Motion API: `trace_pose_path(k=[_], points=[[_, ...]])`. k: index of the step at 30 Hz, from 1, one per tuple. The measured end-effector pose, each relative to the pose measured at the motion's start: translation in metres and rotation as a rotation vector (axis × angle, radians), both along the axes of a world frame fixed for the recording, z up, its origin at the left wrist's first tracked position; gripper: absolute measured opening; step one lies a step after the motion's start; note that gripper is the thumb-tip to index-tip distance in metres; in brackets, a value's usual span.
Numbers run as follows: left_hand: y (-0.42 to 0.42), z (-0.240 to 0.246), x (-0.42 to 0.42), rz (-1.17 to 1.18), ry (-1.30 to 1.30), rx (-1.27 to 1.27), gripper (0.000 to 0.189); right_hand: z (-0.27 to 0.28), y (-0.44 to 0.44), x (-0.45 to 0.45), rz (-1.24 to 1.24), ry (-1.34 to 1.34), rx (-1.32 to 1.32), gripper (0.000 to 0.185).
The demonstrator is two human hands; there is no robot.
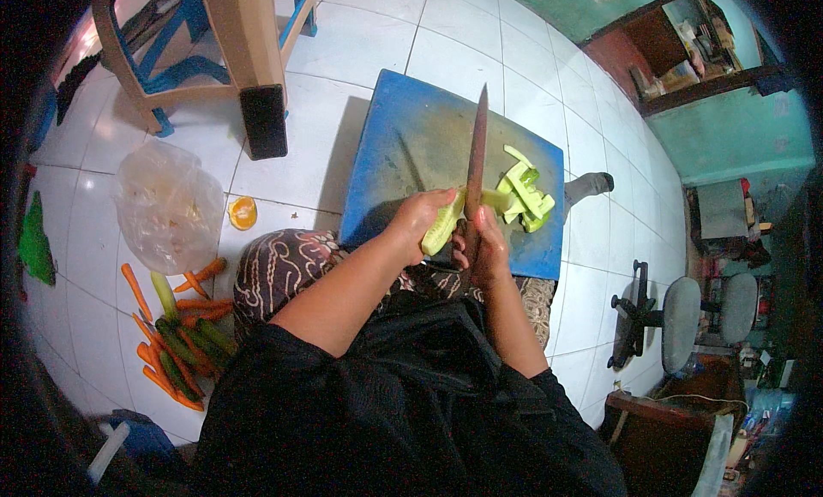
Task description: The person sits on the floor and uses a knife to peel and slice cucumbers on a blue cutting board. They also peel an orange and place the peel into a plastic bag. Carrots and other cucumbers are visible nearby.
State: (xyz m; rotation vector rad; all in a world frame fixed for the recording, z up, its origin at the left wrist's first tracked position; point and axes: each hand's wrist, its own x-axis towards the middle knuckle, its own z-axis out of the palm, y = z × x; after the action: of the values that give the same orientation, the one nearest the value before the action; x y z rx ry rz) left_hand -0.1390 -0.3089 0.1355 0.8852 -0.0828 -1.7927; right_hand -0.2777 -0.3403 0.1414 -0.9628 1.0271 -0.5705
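My left hand (418, 220) holds a piece of peeled cucumber (440, 232), its seedy cut face showing, over the near part of a blue cutting board (450, 130). My right hand (487, 246) grips a long knife (477, 153) by its handle, blade pointing away from me and touching or very near the cucumber. A blurred pale green strip (498, 200) shows just right of the blade. Several cut cucumber pieces (527, 192) lie heaped on the right side of the board. The fingertips under the cucumber are partly hidden.
On the tiled floor at left lie carrots (136, 291), whole cucumbers (177, 343), a clear plastic bag (167, 204) and a cut orange fruit (242, 213). A plastic chair (225, 41) with a black phone-like object (263, 122) stands at upper left. An office chair (680, 323) is at right.
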Motion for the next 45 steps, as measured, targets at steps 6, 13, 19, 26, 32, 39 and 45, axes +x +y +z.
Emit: trace_pose_path(k=[6, 13, 19, 26, 32, 39, 45], points=[[-0.006, -0.019, 0.006, -0.053, 0.022, -0.175, 0.031, 0.017, -0.011, -0.009, -0.008, -0.459, 0.272, 0.049], [-0.006, -0.004, 0.027, 0.100, 0.254, -0.190, 0.032, 0.003, -0.031, -0.032, -0.164, -0.343, 0.287, 0.054], [-0.009, -0.012, 0.036, 0.391, 0.262, -0.092, 0.029, 0.023, 0.019, 0.011, 0.224, 0.123, -0.358, 0.070], [-0.017, -0.032, 0.035, 0.470, 0.407, -0.070, 0.019, 0.041, 0.032, 0.025, 0.705, 0.398, -0.680, 0.072], [-0.017, -0.032, 0.031, 0.445, 0.434, -0.047, 0.017, 0.030, 0.030, 0.022, 0.681, 0.383, -0.821, 0.073], [-0.015, -0.029, 0.033, 0.428, 0.327, -0.013, 0.016, 0.035, 0.032, 0.021, 0.715, 0.371, -0.782, 0.075], [-0.014, -0.036, 0.032, 0.350, 0.430, -0.030, 0.015, 0.034, 0.033, 0.023, 0.673, 0.404, -0.845, 0.073]])
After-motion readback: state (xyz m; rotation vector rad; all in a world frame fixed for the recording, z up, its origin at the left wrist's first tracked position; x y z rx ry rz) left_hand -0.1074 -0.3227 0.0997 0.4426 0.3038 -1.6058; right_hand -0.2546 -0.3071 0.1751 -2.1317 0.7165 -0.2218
